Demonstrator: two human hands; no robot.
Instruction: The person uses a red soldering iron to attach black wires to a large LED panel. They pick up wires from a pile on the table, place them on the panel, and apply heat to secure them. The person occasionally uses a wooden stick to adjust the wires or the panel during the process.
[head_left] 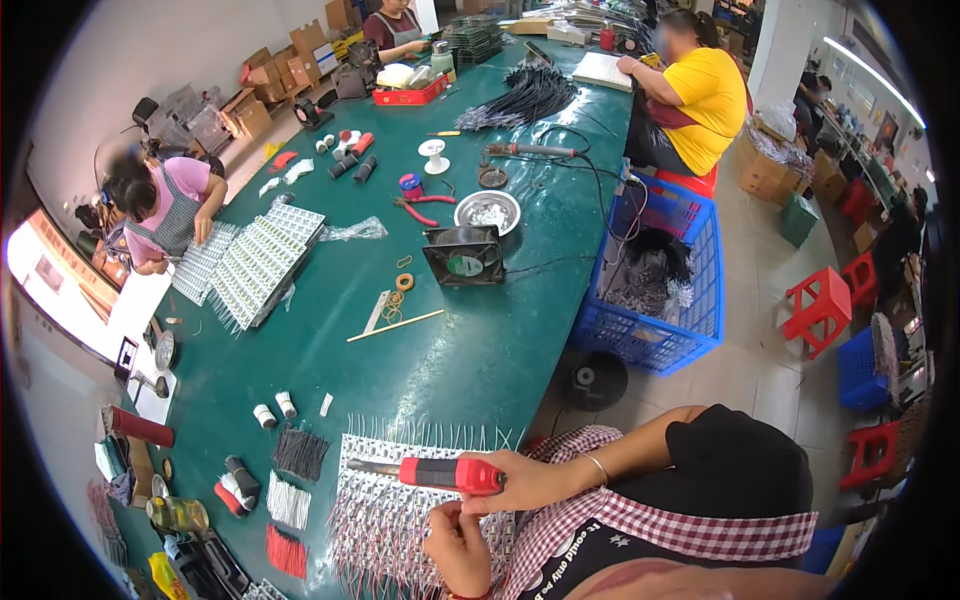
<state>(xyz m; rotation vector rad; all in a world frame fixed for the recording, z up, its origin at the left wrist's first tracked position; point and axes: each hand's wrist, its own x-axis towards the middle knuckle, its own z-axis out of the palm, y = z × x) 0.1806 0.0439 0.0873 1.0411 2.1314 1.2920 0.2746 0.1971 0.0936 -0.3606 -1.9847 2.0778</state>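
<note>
My right hand (530, 478) is wrapped round a red-and-black hand tool (440, 474) with a narrow metal tip pointing left. Just below it, my left hand (462, 548) has its fingers pinched together; what they hold, if anything, is too small to make out. Both hands are over a sheet of small white circuit boards (375, 500) with many thin wires sticking out along its edges. Left of the sheet lie a black wire bundle (300, 455), a white wire bundle (289, 505) and a red wire bundle (286, 551).
The green table (400, 370) carries a black fan (464, 256), a metal bowl (488, 212), a soldering iron (530, 150) and a stack of board sheets (262, 255). A blue crate (655, 330) stands at the right. A person in pink (170, 205) and one in yellow (705, 95) work alongside.
</note>
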